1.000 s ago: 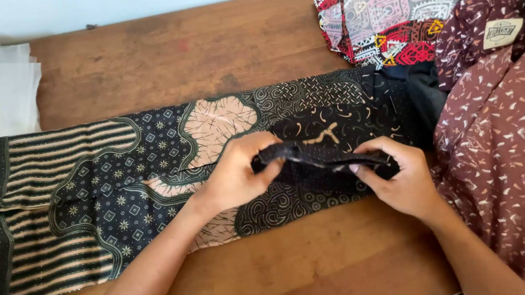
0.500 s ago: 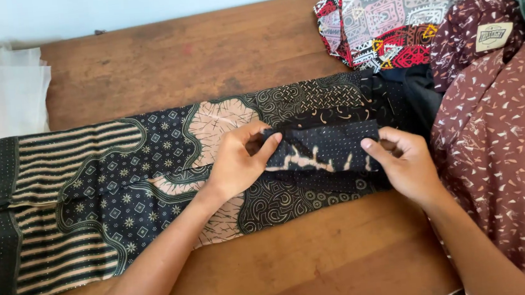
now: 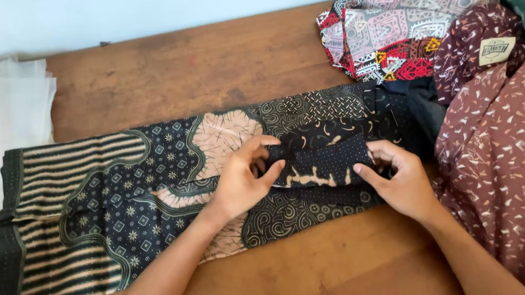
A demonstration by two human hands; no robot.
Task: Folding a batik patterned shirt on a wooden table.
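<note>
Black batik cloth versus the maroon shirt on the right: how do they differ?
The black batik cloth lies folded flat in a long band; the maroon shirt sits loosely heaped. The batik carries stripes, stars and cream patches; the shirt has small pale flecks. Both hands, left hand and right hand, pinch the batik's collar; neither touches the shirt. Both lie on the wooden table.

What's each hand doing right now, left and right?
Left hand: shut, pinching the folded batik flap at its left end.
Right hand: shut, pinching the flap's right end.

Wooden table [image 3: 204,64] — batik cloth [image 3: 109,199], heaped shirts [image 3: 503,145], white sheets [image 3: 1,126].
</note>
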